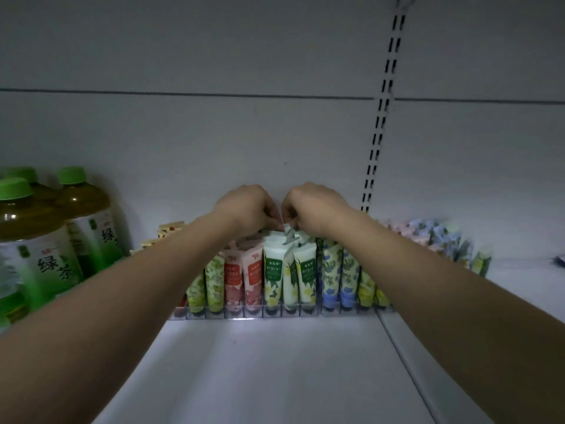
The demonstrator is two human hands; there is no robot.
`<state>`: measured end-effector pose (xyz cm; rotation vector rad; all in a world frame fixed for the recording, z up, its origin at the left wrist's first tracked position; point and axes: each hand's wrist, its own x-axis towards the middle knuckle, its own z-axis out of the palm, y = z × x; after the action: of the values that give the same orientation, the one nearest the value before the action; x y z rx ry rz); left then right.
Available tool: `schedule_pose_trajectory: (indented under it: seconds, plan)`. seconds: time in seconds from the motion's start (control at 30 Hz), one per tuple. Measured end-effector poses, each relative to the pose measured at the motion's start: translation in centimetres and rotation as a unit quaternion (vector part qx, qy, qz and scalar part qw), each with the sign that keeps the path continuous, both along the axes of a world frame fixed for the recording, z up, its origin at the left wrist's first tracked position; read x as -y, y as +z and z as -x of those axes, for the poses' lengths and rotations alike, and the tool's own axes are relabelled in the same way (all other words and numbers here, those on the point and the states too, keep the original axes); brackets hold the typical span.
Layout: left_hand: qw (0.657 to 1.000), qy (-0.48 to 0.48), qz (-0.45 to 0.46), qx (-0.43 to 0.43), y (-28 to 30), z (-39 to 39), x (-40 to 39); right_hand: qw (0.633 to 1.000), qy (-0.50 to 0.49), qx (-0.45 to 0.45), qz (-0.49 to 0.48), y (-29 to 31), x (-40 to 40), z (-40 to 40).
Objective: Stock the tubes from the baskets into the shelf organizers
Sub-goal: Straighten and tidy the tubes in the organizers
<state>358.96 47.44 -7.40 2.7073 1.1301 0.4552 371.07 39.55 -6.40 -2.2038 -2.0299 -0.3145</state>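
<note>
White tubes (276,267) stand mid-frame in a clear organizer (244,313). Both hands, left (244,206) and right (315,206), pinch the back tubes' tops. Bottles (39,240) stand at left.

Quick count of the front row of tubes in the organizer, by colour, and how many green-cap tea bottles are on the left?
Front row of the clear organizer, as far as visible past the arms:
Green leaf-print tubes: 2
Red/pink tubes: 2
White tubes with green labels: 3
Blue floral tubes: 2
Yellow-green tubes: 2, partly hidden
Green tea bottles: 3
Total: 14
</note>
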Motion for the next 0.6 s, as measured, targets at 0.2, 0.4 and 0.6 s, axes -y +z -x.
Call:
schedule_pose_trajectory:
  seconds: [0.2, 0.4, 0.6]
  plan:
    - [0.996, 0.062, -0.062, -0.029, -0.2, -1.8, 0.0, 0.998, -0.041, -0.037, -0.003, 0.0, -0.6, -0.1]
    - [0.994, 0.082, -0.067, -0.032, -0.5, -1.5, 0.6, 0.998, -0.046, -0.04, -0.03, -1.1, 0.2, -0.9]
    - [0.995, 0.081, -0.06, 0.0, -0.7, -1.6, 0.9, 1.0, 0.005, 0.001, -0.002, -0.1, -0.3, -0.5]
